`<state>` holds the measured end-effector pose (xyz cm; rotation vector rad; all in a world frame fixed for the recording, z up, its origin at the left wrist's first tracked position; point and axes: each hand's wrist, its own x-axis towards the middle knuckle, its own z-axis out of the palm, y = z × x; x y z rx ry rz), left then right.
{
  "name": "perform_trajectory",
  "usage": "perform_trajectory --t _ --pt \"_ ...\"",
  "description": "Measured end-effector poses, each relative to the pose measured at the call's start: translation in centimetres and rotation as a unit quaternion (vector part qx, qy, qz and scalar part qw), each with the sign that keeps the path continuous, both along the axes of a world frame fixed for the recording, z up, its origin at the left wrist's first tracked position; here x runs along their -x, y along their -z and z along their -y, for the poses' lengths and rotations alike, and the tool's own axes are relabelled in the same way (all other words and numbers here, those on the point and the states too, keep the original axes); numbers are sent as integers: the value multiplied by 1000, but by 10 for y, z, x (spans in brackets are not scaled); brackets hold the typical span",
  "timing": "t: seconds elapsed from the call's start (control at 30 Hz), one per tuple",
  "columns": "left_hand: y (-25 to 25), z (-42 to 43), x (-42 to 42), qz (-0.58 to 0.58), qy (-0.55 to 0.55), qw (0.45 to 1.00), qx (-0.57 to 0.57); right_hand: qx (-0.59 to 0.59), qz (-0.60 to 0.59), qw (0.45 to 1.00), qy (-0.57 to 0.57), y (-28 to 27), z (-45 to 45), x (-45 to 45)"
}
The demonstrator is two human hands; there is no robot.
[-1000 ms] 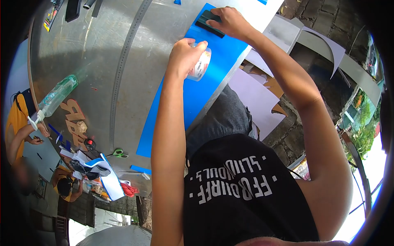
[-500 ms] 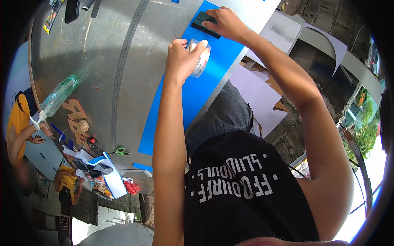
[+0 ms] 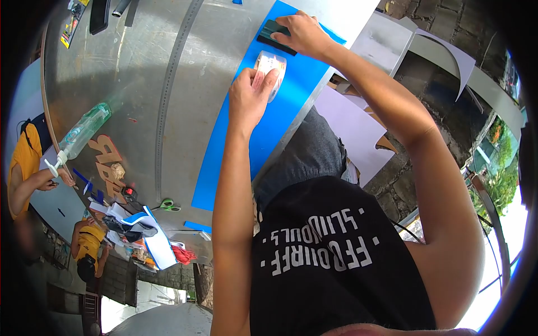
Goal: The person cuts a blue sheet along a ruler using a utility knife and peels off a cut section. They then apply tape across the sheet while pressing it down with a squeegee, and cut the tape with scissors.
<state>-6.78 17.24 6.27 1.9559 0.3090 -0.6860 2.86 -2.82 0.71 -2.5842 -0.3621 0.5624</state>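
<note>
My left hand is closed on a roll of clear tape, thumb over its face and fingers on the far side. The roll stands on edge over a long blue sheet on the metal table. Further up the sheet, my right hand grips a dark flat squeegee, its long edge against the blue surface. A narrow blue edge shows beyond my right wrist.
A steel ruler lies along the metal table. A green spray bottle, orange cut-out letters, green-handled scissors and heaped scraps are at left. Another person's hand is near the bottle. Pale sheets lie at right.
My left hand has slid a little toward me along the tape roll. The squeegee in my right hand has shifted slightly left and nearer. A blue edge now shows past my right wrist.
</note>
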Motion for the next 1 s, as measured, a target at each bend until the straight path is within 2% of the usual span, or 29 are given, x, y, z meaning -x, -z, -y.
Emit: perform_trajectory --t 0.1,0.23,0.3,0.37,0.4,0.43,0.5,0.53,0.77,1.0 --pt "-7 1 2 50 14 999 16 3 -9 1000 0 0 -2 1" --pt "-6 -6 5 50 38 998 -9 17 -5 1000 1 7 0 -1" --pt "-8 -8 9 107 45 993 -31 12 11 1000 1 15 0 -1" --pt "-14 -16 18 100 35 994 -35 14 6 1000 0 26 1 -2" --pt "-18 -22 24 93 28 995 -36 22 -49 999 2 22 0 -6" --pt "-20 -30 33 89 26 995 -37 20 -52 998 -1 22 2 -5" --pt "-23 -49 50 61 36 994 -80 -25 -3 1000 -7 20 5 -9" --pt "-28 -58 59 37 25 995 -87 -34 -21 999 7 19 5 -10" --pt "-41 -98 115 -12 -48 996 -80 -15 -15 1000 10 10 4 -10" --pt "-12 -102 135 69 -68 990 -99 -19 -24 998 51 -5 -5 -2"
